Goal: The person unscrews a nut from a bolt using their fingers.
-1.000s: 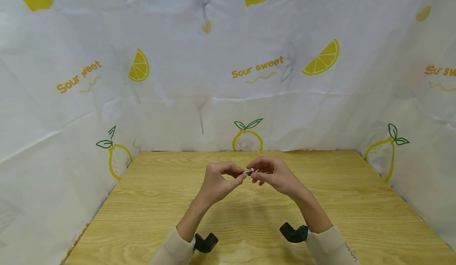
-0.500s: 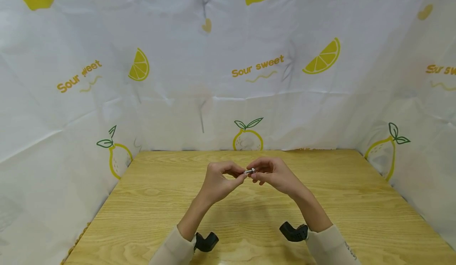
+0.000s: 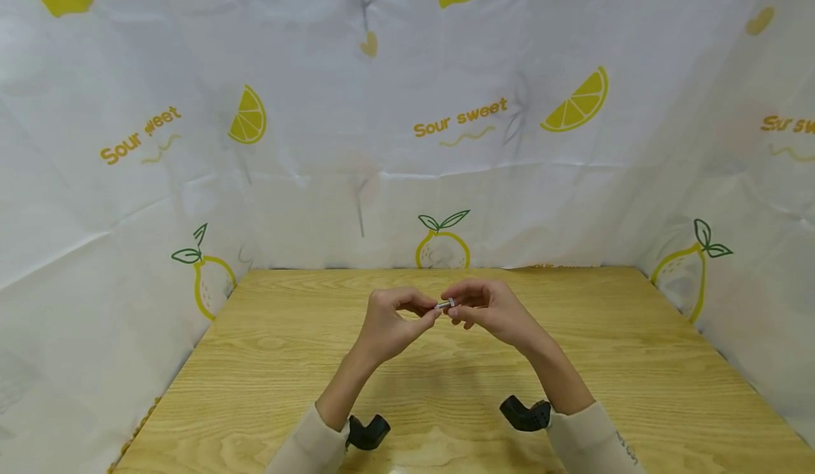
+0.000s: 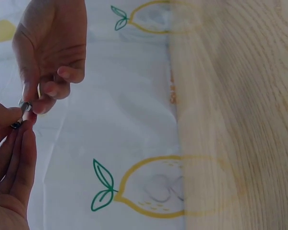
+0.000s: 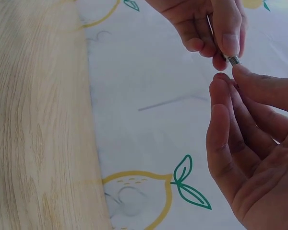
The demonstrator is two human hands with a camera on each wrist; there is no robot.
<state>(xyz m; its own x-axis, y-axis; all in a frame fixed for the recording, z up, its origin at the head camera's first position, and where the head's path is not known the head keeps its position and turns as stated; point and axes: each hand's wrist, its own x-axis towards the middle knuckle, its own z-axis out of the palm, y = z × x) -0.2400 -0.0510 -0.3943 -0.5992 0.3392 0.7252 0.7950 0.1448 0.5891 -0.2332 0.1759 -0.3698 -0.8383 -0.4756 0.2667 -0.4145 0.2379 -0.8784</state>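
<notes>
A small silver bolt [image 3: 443,305] is held between both hands above the table. My left hand [image 3: 390,324] pinches its left end with thumb and fingertips. At the wider right end, my right hand [image 3: 495,314] has its thumb and forefinger; whether this part is a head or a nut cannot be told. Thread on the bolt [image 5: 234,61] shows between the two thumbs in the right wrist view. In the left wrist view, the bolt [image 4: 25,106] is partly hidden by fingertips.
A wood-grain table [image 3: 293,389] lies below the hands. White cloth [image 3: 305,212] printed with lemons encloses its back and sides. Black curved pieces, one at the left wrist [image 3: 368,434] and another at the right wrist [image 3: 526,415], stick out from the beige sleeves.
The wider right end of the bolt shifts slightly between the right fingertips. Both hands otherwise stay in nearly the same place.
</notes>
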